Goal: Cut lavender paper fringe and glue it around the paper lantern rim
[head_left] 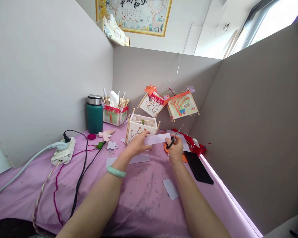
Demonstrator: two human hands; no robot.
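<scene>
A pale lilac paper strip (pixel 159 138) stretches between my hands in front of a small stick-framed paper lantern box (pixel 142 127) with drawn flowers. My left hand (pixel 138 143), with a green bangle on its wrist, grips the strip's left end close to the box; its far fingers are partly hidden. In my right hand (pixel 175 149) are black-handled scissors (pixel 175 138), blades pointing up and away. Its thumb and fingertips also pinch the strip's right end. Below lie a lilac paper strip (pixel 140 159) and a small paper piece (pixel 171 189).
Two decorated lanterns (pixel 152 104) hang at the back. On the left are a green bottle (pixel 94 115), a tissue holder (pixel 115 114), a pink glue gun (pixel 105 135) and a power strip (pixel 64 152) with trailing cords. A black phone-like slab (pixel 198 167) lies right, beside a red tray (pixel 200 148).
</scene>
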